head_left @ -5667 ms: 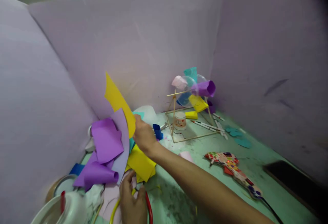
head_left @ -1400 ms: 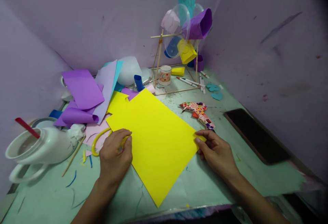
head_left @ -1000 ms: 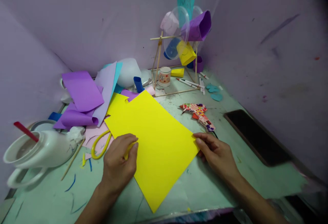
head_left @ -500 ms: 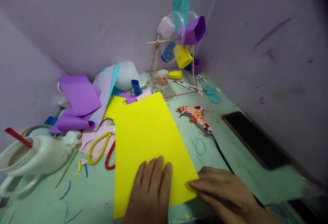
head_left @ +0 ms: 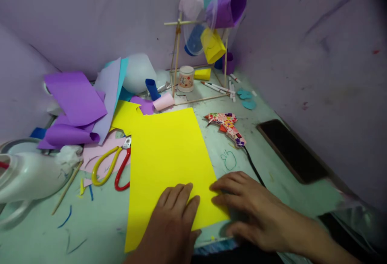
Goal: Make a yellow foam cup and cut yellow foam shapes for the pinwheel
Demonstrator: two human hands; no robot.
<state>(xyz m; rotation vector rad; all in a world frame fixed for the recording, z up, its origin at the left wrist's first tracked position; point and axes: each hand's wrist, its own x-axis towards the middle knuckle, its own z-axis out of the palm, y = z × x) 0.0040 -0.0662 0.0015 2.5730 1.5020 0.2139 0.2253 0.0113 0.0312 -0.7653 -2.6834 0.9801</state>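
A yellow sheet of paper [head_left: 166, 151] lies flat on the pale green table in front of me. My left hand [head_left: 171, 219] rests on its lower part, fingers stretched out and palm down. My right hand [head_left: 244, 207] is at the sheet's lower right corner, fingers apart, fingertips over the paper's right edge and the thumb off its lower edge. Scissors [head_left: 121, 157] with one yellow and one red handle lie just left of the sheet, partly under its edge. A flower-patterned glue gun [head_left: 226, 126] lies to the right.
A stick frame [head_left: 177, 50] with a plastic disc wheel and paper cups stands at the back. A phone [head_left: 290, 149] lies right. Purple paper [head_left: 75, 98], a white jug [head_left: 33, 175] and a wooden stick [head_left: 67, 187] are left. Markers [head_left: 220, 88] lie behind.
The view has tilted down and drawn closer to the table. My right hand has shifted up along the sheet's right edge and its fingers have spread. My left hand stays on the paper.
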